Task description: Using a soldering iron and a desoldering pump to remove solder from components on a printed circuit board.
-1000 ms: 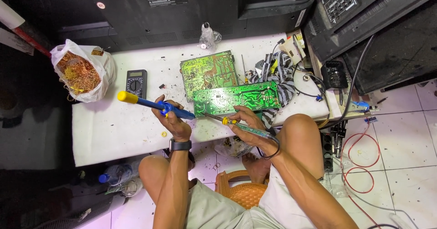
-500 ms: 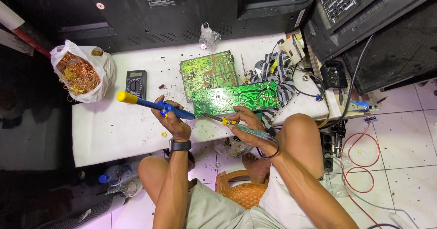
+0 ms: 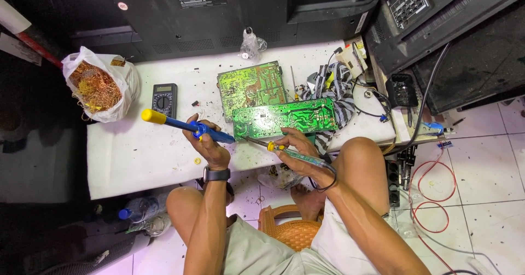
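Observation:
My left hand (image 3: 206, 144) grips a blue desoldering pump with a yellow end (image 3: 183, 124), its tip pointing toward the near green circuit board (image 3: 284, 117). My right hand (image 3: 292, 146) holds a soldering iron (image 3: 284, 150) whose metal tip reaches the board's lower left corner. A second green circuit board (image 3: 251, 86) lies just behind the first on the white table (image 3: 136, 154). A dark watch sits on my left wrist.
A black multimeter (image 3: 164, 99) lies left of the boards. A white bag of copper wire (image 3: 98, 86) sits at the table's left end. Cables and striped cloth (image 3: 339, 83) pile at the right. Dark television backs stand behind. An orange stool (image 3: 290, 228) is under me.

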